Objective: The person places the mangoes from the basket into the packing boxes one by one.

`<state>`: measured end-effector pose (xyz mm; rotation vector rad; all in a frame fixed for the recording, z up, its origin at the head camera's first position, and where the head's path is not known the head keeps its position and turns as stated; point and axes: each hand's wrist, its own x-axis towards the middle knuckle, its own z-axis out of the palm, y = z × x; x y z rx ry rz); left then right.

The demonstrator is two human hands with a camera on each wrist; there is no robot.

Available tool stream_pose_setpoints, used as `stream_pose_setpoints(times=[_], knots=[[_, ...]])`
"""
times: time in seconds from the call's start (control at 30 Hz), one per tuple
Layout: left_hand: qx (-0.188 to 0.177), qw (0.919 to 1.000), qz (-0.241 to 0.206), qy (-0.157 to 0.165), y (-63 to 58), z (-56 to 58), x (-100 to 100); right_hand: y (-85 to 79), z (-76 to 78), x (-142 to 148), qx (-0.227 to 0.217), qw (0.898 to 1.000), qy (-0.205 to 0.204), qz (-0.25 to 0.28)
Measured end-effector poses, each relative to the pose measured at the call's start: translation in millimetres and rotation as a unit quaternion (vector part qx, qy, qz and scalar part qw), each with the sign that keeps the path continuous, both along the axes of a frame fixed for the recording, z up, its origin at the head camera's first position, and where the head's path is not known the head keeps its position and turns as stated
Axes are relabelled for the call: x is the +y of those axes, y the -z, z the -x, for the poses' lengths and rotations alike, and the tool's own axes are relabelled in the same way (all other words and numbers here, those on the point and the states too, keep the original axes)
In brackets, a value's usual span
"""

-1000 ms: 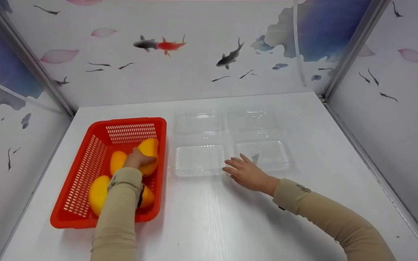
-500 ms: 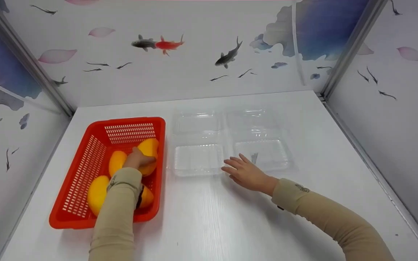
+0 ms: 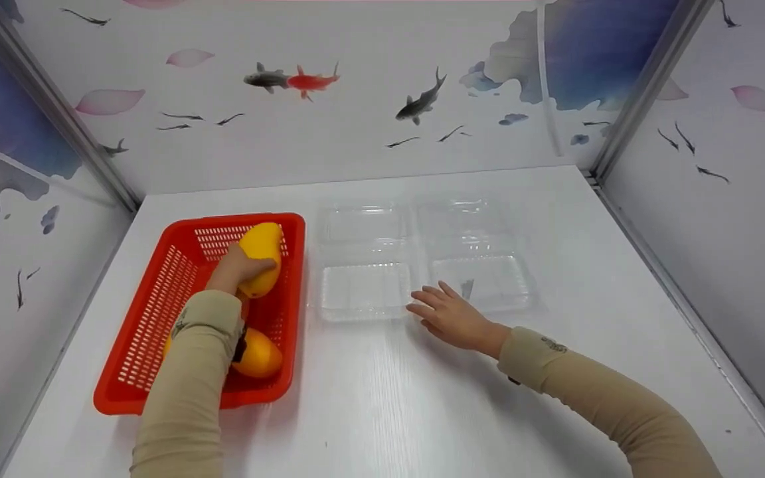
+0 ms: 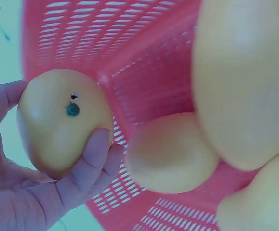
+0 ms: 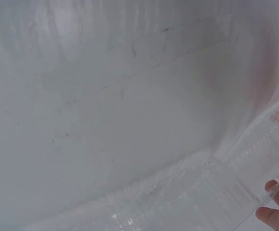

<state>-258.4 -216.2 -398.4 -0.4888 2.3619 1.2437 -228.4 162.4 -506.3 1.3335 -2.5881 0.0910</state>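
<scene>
My left hand (image 3: 233, 269) grips a yellow mango (image 3: 263, 242) over the far part of the red basket (image 3: 111, 399). In the left wrist view, thumb and fingers curl round this mango (image 4: 57, 130), its stem end facing the camera. Below my left wrist another mango (image 3: 261, 355) lies in the basket; the left wrist view shows several more, including a small one (image 4: 173, 154) and a large one (image 4: 250, 77). My right hand (image 3: 452, 318) lies with fingers spread at the near edges of clear plastic trays, one on the left (image 3: 366, 292) and one on the right (image 3: 502, 285).
Behind the near trays are two more clear plastic sections, left (image 3: 366, 226) and right (image 3: 465, 219), adjoining them. All stand on a white table (image 3: 369, 405), right of the basket. Printed panels with fish enclose the back and sides, the right panel (image 3: 708, 219) among them.
My left hand has lifted the mango from among the others and moved it toward the back of the basket. The right hand has stayed in place.
</scene>
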Motion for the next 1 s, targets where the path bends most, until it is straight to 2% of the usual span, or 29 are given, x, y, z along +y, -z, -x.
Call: stream_pose_setpoints(times=[0.1,0.33,0.57,0.77,1.0], knots=[[0.025,0.9997,-0.005,-0.005,-7.2,1.1,1,-0.3,0.0,0,-0.001,1.000,0.001,0.000],[0.066,0.9976,0.020,-0.001,-28.8,1.8,13,0.0,-0.2,1,0.005,1.000,-0.005,0.009],[0.087,0.9954,0.035,0.022,-43.2,6.8,34,2.5,0.4,1,0.009,1.000,-0.011,0.018],[0.098,0.9940,0.016,0.046,-43.8,11.6,59,3.4,0.6,1,0.001,1.000,-0.008,0.020],[0.099,0.9920,0.030,0.073,-32.7,14.5,88,4.9,-0.8,-1,-0.006,1.000,-0.004,0.030]])
